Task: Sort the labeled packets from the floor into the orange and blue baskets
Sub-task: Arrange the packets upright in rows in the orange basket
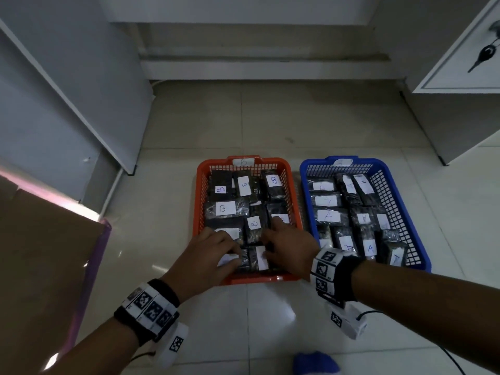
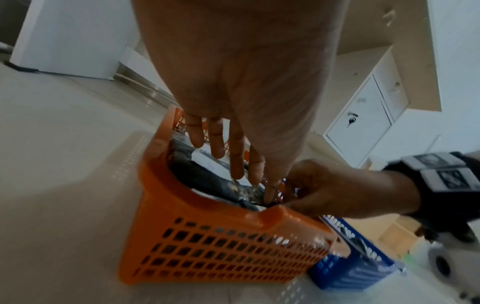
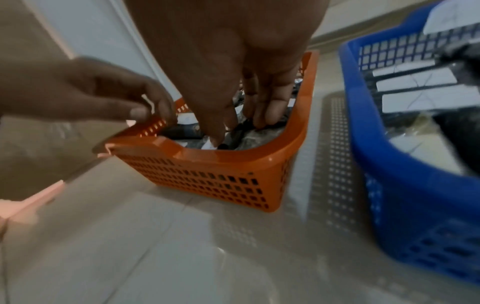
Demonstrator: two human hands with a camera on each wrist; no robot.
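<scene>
B-labelled packets (image 1: 244,240) are being settled at the orange basket's (image 1: 201,169) six-o'clock end by the left hand (image 1: 207,251) and right hand (image 1: 288,246), fingers extended and pressing. Sorting seems nearly finished; the blue basket (image 1: 422,253) at three o'clock holds A-packets.

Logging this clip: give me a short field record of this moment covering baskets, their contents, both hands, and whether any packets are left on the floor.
orange basket: left of the blue one, holds packets labeled B
blue basket: holds packets labeled A
left hand: inside orange basket's near end, fingers straight, on the packets
right hand: also in orange basket, fingers straight, pressing on the packets
floor: no loose packets visible
other: cardboard box at left
</scene>
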